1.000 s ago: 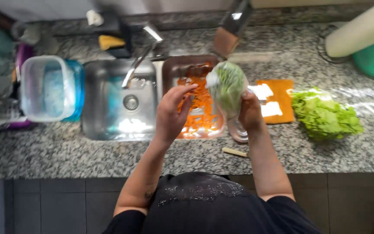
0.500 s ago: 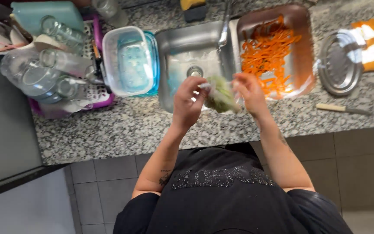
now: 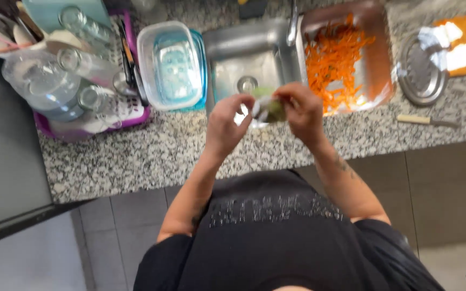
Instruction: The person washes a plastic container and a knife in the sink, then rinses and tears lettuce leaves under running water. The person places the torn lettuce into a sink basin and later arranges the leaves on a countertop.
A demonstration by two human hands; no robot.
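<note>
Both hands are raised over the front rim of the steel sink (image 3: 244,64) and meet around a small crumpled clear bag with green leaves (image 3: 268,108) inside. My left hand (image 3: 228,125) pinches its left side. My right hand (image 3: 301,110) closes over its right side. The bag is squeezed small between the fingers, and most of it is hidden by them. A metal tray of shredded carrot (image 3: 341,59) lies just right of the sink, behind my right hand.
A clear plastic container (image 3: 171,64) sits left of the sink. Further left a purple drying rack (image 3: 82,86) holds glasses and jars. A round metal lid (image 3: 420,73), a knife (image 3: 427,121) and an orange cutting board (image 3: 462,46) lie on the granite counter at right.
The view has swung left and down. The bag, held up full and round a second ago, has been lowered and squeezed small between both hands near the counter's front edge.
</note>
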